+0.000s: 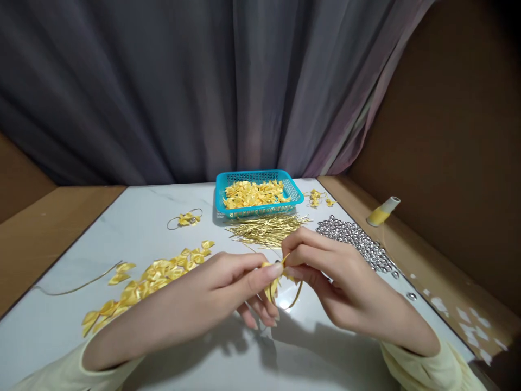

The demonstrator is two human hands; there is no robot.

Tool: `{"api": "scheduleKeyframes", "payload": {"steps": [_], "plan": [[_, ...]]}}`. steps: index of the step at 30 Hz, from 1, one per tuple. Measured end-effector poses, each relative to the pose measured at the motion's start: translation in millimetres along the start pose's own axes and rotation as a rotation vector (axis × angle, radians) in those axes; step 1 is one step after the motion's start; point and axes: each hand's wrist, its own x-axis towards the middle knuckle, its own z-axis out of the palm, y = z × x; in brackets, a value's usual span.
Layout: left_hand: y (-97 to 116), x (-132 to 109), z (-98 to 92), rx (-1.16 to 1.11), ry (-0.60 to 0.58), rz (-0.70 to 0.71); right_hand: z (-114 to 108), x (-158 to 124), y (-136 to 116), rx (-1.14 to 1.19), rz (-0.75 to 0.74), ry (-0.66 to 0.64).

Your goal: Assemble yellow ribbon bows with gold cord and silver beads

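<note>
My left hand (240, 285) and my right hand (334, 277) meet at the middle of the white table (171, 336). Together they pinch a small yellow ribbon bow (273, 282) with a thin gold cord loop (297, 296) hanging below it. Fingers of both hands are closed on the bow. A pile of gold cords (266, 228) lies just beyond my hands. Several yellow bows (150, 279) trail across the table to the left.
A blue basket (228, 187) holding yellow bows stands at the back centre. Silver bells (358, 244) are heaped at the right. A finished bow on a loop (185, 219) lies back left, more bows (317, 198) back right. A yellow tube (383, 212) rests on the wooden ledge. A curtain hangs behind.
</note>
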Motion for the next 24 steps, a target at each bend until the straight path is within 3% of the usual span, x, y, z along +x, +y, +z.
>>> {"api": "scheduleKeyframes", "payload": {"steps": [8, 24], "plan": [[0.8, -3.9, 7.5, 0.166, 0.09, 0.071, -6.2, -4.9, 0.5, -0.04, -0.018, -0.09], [-9.0, -1.3, 7.0, 0.455, 0.097, 0.106, -0.2, -7.3, -1.3, -0.132, 0.111, -0.198]]}}
